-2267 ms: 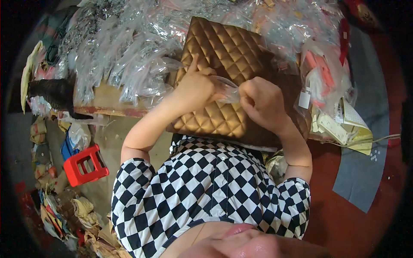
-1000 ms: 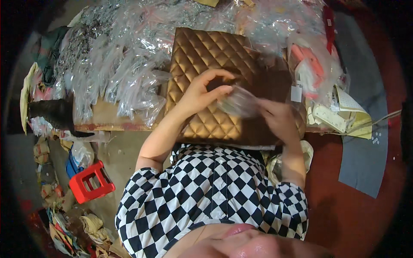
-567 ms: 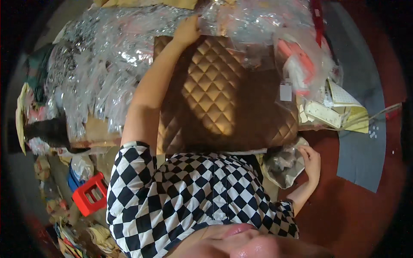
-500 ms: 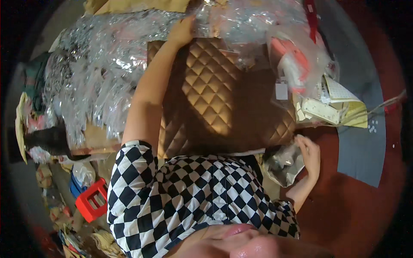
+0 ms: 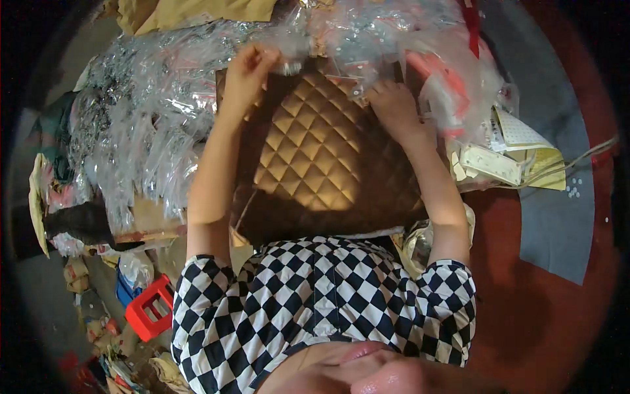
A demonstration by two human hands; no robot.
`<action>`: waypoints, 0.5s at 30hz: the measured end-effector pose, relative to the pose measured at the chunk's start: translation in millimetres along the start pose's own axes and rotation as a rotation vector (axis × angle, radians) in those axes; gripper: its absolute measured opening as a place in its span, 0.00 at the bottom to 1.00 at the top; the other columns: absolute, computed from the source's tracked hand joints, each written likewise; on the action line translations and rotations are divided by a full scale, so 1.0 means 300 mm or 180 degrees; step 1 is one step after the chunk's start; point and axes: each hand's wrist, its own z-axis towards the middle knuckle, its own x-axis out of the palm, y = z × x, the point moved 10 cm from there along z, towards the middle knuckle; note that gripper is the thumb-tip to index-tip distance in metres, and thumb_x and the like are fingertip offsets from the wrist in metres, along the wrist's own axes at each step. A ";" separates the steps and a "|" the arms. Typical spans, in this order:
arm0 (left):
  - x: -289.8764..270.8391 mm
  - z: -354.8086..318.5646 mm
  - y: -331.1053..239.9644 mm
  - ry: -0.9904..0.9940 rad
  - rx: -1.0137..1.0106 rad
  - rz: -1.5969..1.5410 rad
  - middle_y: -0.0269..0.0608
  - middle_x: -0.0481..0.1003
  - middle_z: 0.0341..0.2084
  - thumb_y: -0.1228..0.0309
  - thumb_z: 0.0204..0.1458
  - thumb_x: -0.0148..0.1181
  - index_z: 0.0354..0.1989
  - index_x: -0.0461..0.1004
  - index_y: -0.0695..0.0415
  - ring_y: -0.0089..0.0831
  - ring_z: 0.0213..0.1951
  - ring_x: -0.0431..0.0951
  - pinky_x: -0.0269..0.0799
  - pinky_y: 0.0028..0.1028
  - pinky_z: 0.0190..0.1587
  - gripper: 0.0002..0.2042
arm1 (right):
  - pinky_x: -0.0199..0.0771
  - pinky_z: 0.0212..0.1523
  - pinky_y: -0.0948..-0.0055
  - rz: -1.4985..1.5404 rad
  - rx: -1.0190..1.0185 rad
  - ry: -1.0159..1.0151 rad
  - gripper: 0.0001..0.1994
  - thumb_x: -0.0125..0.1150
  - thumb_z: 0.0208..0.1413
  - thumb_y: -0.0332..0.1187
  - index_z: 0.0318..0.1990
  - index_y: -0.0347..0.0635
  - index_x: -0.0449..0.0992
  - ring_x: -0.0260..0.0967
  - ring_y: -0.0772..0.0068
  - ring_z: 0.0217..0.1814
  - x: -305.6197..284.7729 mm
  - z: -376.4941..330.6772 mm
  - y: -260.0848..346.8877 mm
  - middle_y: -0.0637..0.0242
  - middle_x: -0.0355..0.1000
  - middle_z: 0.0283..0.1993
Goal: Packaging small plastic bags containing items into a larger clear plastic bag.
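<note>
My left hand [image 5: 251, 73] is over the far left part of the brown quilted pad [image 5: 308, 157], its fingers pinched on a small clear plastic bag [image 5: 289, 64] with something silvery in it. My right hand [image 5: 395, 108] reaches over the far right part of the pad with its fingers curled down. At those fingertips lies a clear bag with a red strip [image 5: 351, 77]; what the fingers grip, if anything, is too small to make out. The pad lies in front of me, partly in shadow.
Clear plastic bags [image 5: 157, 105] are heaped left and far of the pad. On the right are a bag with pink-red things [image 5: 446, 85], a white strip-shaped box [image 5: 489, 164] and a yellow-edged sheet [image 5: 545, 167]. A red plastic container [image 5: 151, 307] stands low at left.
My right hand has moved from the silvery-lined bag beside the pad up to the pad's far right part. My left hand has drawn back from the heap, a small clear bag now in it.
</note>
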 end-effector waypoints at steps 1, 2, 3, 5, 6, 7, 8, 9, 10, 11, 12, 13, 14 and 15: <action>0.004 -0.061 -0.007 0.0084 -0.0215 0.0094 0.39 0.79 0.35 0.72 0.62 0.56 0.39 0.73 0.60 0.22 0.37 0.77 0.71 0.22 0.45 0.05 | 0.72 0.50 0.63 0.0463 0.0136 -0.0032 0.14 0.58 0.54 0.28 0.48 0.47 0.77 0.71 0.57 0.50 -0.054 -0.007 0.017 0.63 0.74 0.44; 0.036 -0.131 -0.035 0.0236 -0.0197 -0.0051 0.39 0.79 0.35 0.72 0.62 0.55 0.39 0.73 0.60 0.22 0.38 0.78 0.71 0.22 0.44 0.04 | 0.72 0.50 0.65 0.0929 0.0287 -0.0046 0.11 0.58 0.55 0.29 0.47 0.45 0.77 0.71 0.60 0.55 -0.095 -0.023 0.027 0.62 0.76 0.48; 0.047 -0.191 -0.042 0.0361 -0.0206 -0.0191 0.39 0.79 0.36 0.73 0.63 0.54 0.40 0.72 0.60 0.22 0.38 0.78 0.71 0.22 0.44 0.04 | 0.72 0.50 0.65 0.0960 0.0251 -0.0013 0.11 0.58 0.55 0.29 0.47 0.45 0.77 0.71 0.60 0.55 -0.115 -0.035 0.055 0.62 0.76 0.48; 0.029 -0.256 0.001 0.0340 -0.0376 -0.0399 0.39 0.79 0.37 0.73 0.63 0.54 0.40 0.72 0.60 0.23 0.39 0.79 0.72 0.22 0.44 0.04 | 0.72 0.49 0.70 0.2679 0.1243 0.0012 0.10 0.58 0.59 0.31 0.46 0.41 0.75 0.73 0.65 0.49 -0.088 -0.086 -0.002 0.64 0.76 0.45; 0.032 -0.281 0.015 0.0356 -0.0434 -0.0501 0.39 0.79 0.37 0.73 0.63 0.54 0.41 0.72 0.60 0.23 0.39 0.79 0.72 0.22 0.45 0.04 | 0.72 0.49 0.70 0.2688 0.1247 0.0025 0.10 0.58 0.59 0.31 0.46 0.41 0.75 0.73 0.65 0.49 -0.075 -0.098 -0.004 0.64 0.76 0.45; 0.043 -0.294 0.036 0.0394 -0.0487 -0.0617 0.39 0.79 0.38 0.73 0.62 0.54 0.41 0.72 0.60 0.24 0.40 0.79 0.72 0.22 0.45 0.04 | 0.72 0.48 0.72 0.3594 0.1331 -0.0045 0.10 0.58 0.61 0.31 0.48 0.40 0.75 0.73 0.69 0.46 -0.032 -0.108 -0.021 0.66 0.76 0.44; 0.077 -0.302 0.057 0.0602 -0.0386 -0.0828 0.39 0.79 0.40 0.73 0.62 0.54 0.42 0.72 0.59 0.25 0.41 0.79 0.72 0.23 0.46 0.04 | 0.72 0.46 0.74 0.4499 0.1404 -0.0135 0.10 0.57 0.62 0.32 0.49 0.39 0.74 0.73 0.74 0.44 0.006 -0.124 -0.027 0.68 0.75 0.43; 0.103 -0.308 0.048 0.0780 -0.0264 -0.1022 0.40 0.79 0.42 0.73 0.62 0.54 0.43 0.72 0.59 0.26 0.43 0.80 0.72 0.23 0.46 0.04 | 0.72 0.46 0.74 0.4489 0.1402 -0.0157 0.10 0.57 0.62 0.32 0.49 0.39 0.74 0.73 0.74 0.44 0.020 -0.126 -0.025 0.68 0.75 0.43; 0.134 -0.327 0.083 0.0931 -0.0535 -0.0854 0.41 0.79 0.45 0.73 0.61 0.57 0.40 0.72 0.59 0.28 0.46 0.79 0.72 0.25 0.48 0.04 | 0.72 0.45 0.75 0.4596 0.1269 -0.0122 0.11 0.57 0.63 0.32 0.50 0.39 0.73 0.72 0.77 0.44 0.031 -0.127 -0.007 0.69 0.75 0.43; 0.167 -0.327 0.090 0.0954 -0.0515 -0.0851 0.41 0.79 0.45 0.73 0.61 0.57 0.40 0.72 0.59 0.28 0.46 0.79 0.72 0.25 0.48 0.04 | 0.72 0.45 0.76 0.4699 0.1136 -0.0091 0.12 0.56 0.63 0.31 0.51 0.40 0.72 0.72 0.80 0.44 0.037 -0.131 0.004 0.70 0.75 0.43; 0.223 -0.324 -0.003 0.1046 0.0450 -0.0163 0.39 0.79 0.44 0.72 0.60 0.58 0.38 0.72 0.59 0.28 0.48 0.79 0.72 0.25 0.48 0.04 | 0.72 0.45 0.76 0.4673 0.1152 -0.0107 0.12 0.56 0.63 0.31 0.51 0.40 0.72 0.72 0.80 0.44 0.016 -0.134 0.019 0.70 0.75 0.43; 0.249 -0.341 -0.050 0.1112 0.0927 0.0187 0.39 0.79 0.43 0.72 0.59 0.59 0.37 0.72 0.58 0.29 0.48 0.79 0.71 0.25 0.49 0.04 | 0.71 0.47 0.77 0.4944 0.1248 0.0217 0.13 0.57 0.63 0.31 0.52 0.39 0.72 0.71 0.79 0.46 0.011 -0.141 0.078 0.71 0.74 0.44; 0.271 -0.362 -0.097 0.1110 0.1416 0.0524 0.38 0.79 0.43 0.72 0.58 0.60 0.37 0.72 0.58 0.29 0.49 0.79 0.71 0.24 0.49 0.05 | 0.70 0.50 0.78 0.5208 0.1346 0.0545 0.14 0.57 0.62 0.30 0.53 0.38 0.72 0.71 0.79 0.48 0.001 -0.154 0.133 0.71 0.73 0.46; 0.288 -0.359 -0.067 0.1242 0.0942 0.0518 0.35 0.78 0.38 0.72 0.58 0.61 0.36 0.73 0.58 0.26 0.44 0.77 0.70 0.23 0.45 0.04 | 0.70 0.50 0.78 0.5185 0.1365 0.0520 0.14 0.57 0.62 0.30 0.53 0.38 0.72 0.71 0.79 0.48 -0.044 -0.171 0.153 0.71 0.73 0.46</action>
